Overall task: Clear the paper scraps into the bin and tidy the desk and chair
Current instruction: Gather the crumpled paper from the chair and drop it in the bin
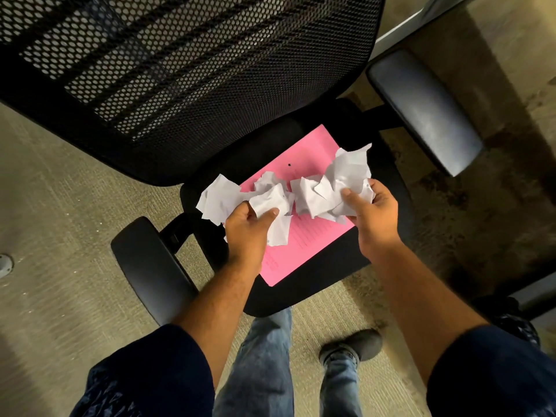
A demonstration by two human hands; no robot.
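Note:
Crumpled white paper scraps fill both my hands above the black seat of an office chair (331, 278). My left hand (246, 233) grips one bunch of scraps (222, 197). My right hand (376, 215) grips a larger bunch (334, 185). Beneath them a pink sheet of paper (304, 251) lies flat on the seat, partly covered by the scraps and my hands. No bin is in view.
The chair's black mesh backrest (186, 70) rises at the far side. Its armrests stick out at the left (150, 266) and the right (427, 112). A desk edge (400, 28) runs at the top right. Beige carpet (60, 212) surrounds the chair. My legs and shoe (352, 347) stand close to the seat.

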